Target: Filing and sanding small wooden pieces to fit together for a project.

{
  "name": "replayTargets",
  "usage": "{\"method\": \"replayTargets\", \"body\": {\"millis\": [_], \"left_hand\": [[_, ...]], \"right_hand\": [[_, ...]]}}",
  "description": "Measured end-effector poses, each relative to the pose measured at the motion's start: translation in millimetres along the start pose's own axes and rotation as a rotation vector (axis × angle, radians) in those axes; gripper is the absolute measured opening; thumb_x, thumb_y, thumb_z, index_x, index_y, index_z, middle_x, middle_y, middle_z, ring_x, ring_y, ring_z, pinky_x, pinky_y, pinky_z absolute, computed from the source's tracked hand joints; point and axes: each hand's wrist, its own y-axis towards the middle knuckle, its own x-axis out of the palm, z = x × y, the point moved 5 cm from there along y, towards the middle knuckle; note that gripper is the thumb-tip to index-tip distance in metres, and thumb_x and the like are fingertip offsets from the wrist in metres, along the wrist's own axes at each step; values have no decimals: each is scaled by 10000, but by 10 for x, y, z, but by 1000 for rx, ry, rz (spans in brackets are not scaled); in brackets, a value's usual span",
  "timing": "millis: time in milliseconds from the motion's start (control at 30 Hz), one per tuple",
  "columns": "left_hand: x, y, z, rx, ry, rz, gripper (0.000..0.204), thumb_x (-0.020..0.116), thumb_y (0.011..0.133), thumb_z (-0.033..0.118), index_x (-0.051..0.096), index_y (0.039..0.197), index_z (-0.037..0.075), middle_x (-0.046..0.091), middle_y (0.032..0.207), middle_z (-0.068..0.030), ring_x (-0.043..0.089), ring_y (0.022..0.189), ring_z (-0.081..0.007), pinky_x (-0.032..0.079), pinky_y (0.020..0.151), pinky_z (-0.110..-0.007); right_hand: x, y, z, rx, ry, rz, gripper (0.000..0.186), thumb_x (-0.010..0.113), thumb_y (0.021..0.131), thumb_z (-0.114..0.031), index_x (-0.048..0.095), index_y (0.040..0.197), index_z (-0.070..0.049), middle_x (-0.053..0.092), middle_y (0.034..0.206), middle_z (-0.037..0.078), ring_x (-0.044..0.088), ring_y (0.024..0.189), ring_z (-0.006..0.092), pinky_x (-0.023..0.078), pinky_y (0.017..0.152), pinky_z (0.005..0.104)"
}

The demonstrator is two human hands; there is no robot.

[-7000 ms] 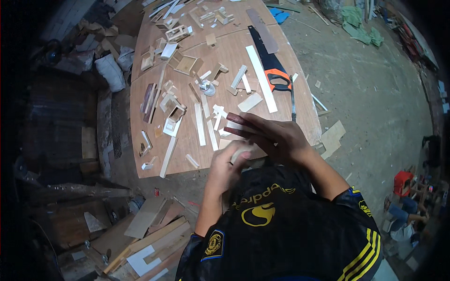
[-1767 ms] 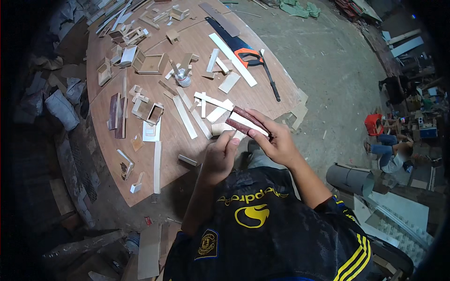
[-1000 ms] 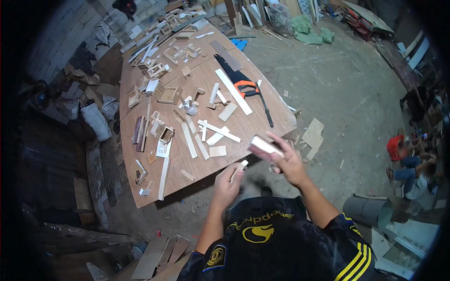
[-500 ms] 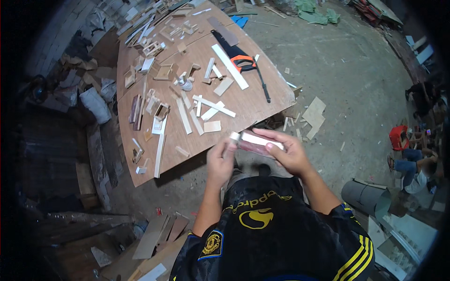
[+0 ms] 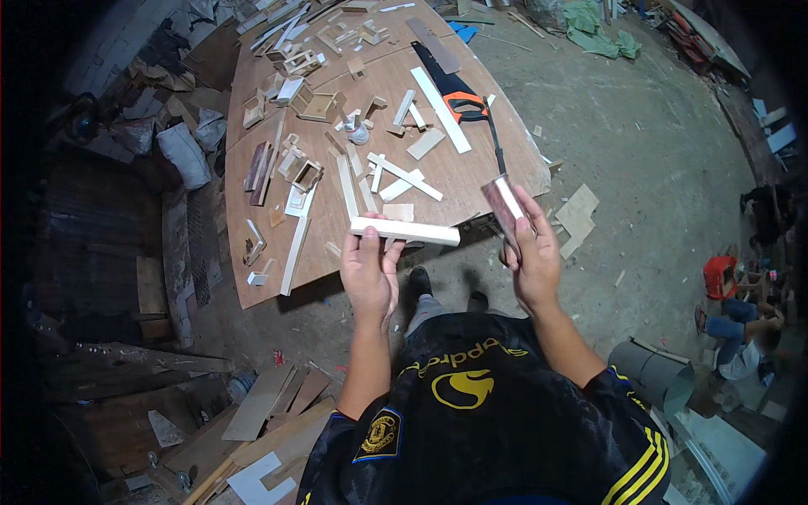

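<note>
My left hand point(image 5: 370, 273) is closed around one end of a pale wooden strip point(image 5: 421, 232), thumb on top. The strip lies level across the front of me, its free end pointing right. My right hand point(image 5: 536, 257) grips a short reddish-brown block point(image 5: 503, 204) with a pale band along one side. It tilts upward, and I cannot tell whether the brown is a wrapping or the wood itself. The two pieces are apart, both held above the near edge of the plywood table point(image 5: 337, 248).
On the table lie a handsaw point(image 5: 454, 97) with an orange and black handle, loose wooden strips point(image 5: 404, 175), small box-like wooden pieces point(image 5: 320, 107) and a small container point(image 5: 358, 132). Offcuts point(image 5: 577, 210) are on the floor at right. A person point(image 5: 741, 337) sits at the far right.
My hands have moved apart, the wooden strip now separate from the block. The right hand has turned the block upward. The table appears shifted right and up in view.
</note>
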Motion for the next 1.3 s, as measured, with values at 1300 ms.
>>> {"method": "replayTargets", "body": {"millis": [1300], "left_hand": [[377, -450, -128, 409, 972, -397, 348, 474, 1014, 325, 566, 1005, -10, 581, 716, -198, 609, 631, -364, 472, 591, -393]], "right_hand": [[438, -220, -71, 155, -148, -362, 388, 534, 981, -139, 534, 1355, -36, 648, 1107, 35, 480, 646, 10, 390, 549, 165]]}}
